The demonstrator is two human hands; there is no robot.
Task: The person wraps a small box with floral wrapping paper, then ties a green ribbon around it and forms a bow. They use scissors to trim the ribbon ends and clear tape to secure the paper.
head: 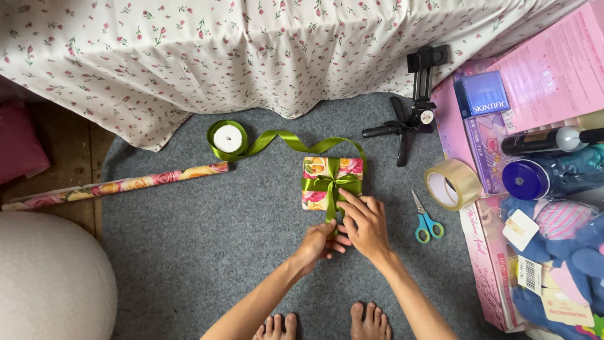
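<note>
Both hands [346, 230] pinch satin green ribbon [331, 184] on the square floral-papered box [314, 189].

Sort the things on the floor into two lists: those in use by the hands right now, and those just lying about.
In use: wrapped box, green ribbon, ribbon spool, left hand, right hand.

Lying about: scissors, tape roll, wrapping paper roll, small tripod, blue box.

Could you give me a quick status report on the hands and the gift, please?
Both hands, left hand and right hand, pinching green ribbon at wrapped gift. Scissors lie clear, right.
</note>
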